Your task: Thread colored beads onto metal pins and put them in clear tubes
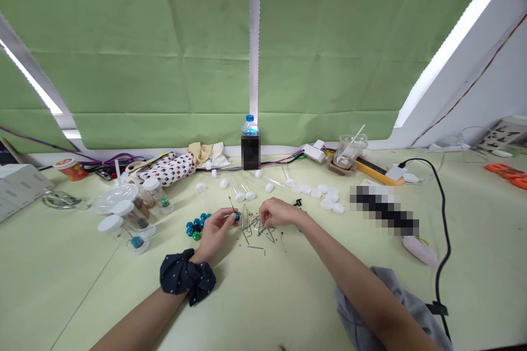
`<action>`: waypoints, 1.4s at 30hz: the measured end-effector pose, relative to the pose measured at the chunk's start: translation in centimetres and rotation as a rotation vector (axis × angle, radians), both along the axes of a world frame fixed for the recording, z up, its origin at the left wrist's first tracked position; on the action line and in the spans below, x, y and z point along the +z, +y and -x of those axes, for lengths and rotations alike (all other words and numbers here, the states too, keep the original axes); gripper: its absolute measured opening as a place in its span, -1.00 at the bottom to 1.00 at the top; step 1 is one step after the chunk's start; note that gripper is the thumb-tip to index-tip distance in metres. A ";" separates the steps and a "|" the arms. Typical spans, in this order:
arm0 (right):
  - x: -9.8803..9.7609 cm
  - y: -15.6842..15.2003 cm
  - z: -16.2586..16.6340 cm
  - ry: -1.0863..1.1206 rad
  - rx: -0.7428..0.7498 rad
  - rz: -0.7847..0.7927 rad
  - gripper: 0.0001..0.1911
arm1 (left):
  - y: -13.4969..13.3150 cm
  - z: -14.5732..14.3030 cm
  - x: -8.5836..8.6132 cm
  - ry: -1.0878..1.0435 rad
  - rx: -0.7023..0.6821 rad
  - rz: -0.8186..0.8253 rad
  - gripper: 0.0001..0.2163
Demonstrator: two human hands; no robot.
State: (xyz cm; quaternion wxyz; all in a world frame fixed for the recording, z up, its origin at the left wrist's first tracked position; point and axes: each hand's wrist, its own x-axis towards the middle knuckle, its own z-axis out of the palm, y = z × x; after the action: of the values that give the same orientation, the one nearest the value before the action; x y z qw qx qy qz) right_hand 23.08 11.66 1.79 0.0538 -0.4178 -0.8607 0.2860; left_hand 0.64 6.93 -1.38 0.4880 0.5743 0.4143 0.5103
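Left hand (pixel 214 232) has its thumb and fingers clamped on a small dark blue ball (pixel 237 218), with a thin rod (pixel 231 203) standing up from it. At three o'clock from it, the right hand (pixel 276 213) bends its fingertips down into a heap of metal hex keys (pixel 259 228); whether they grip one, I cannot tell. Loose blue balls (pixel 190 228) and a green ball (pixel 196 236) lie just beside the left hand, at nine o'clock.

Farther out on the worktop (pixel 255 301), between nine and ten o'clock, are three clear, white-capped jars. The near jar (pixel 123 234) holds a bright blue ball (pixel 136 242), the middle jar (pixel 134 215) a dark ball (pixel 143 223), the far jar (pixel 158 193) a green one.

At two o'clock from the right hand, a clear cup (pixel 351 146) with a straw (pixel 359 132) sits in a brown holder (pixel 341 164); its contents are too small to tell.
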 end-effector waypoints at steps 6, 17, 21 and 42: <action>-0.3 0.0 0.4 -0.046 0.005 -0.009 -0.85 | 0.0 -0.1 -0.1 -0.011 -0.009 0.003 -0.78; 0.2 0.2 -0.1 0.091 0.005 0.064 -0.93 | -0.1 0.2 0.1 -0.032 0.006 -0.009 -0.79; 0.8 0.3 -0.4 0.152 -0.002 0.090 -0.93 | -0.1 0.2 0.2 -0.030 0.014 -0.006 -0.78; 1.2 0.0 -0.4 -0.152 -0.183 -0.133 -0.86 | -0.3 0.0 0.5 -0.031 0.014 -0.013 -0.78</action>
State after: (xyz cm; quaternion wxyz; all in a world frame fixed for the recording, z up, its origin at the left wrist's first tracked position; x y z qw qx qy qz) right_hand 23.48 11.65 3.01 0.0420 -0.5105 -0.8376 0.1898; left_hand 0.60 6.66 -0.88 0.4872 0.5664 0.4074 0.5252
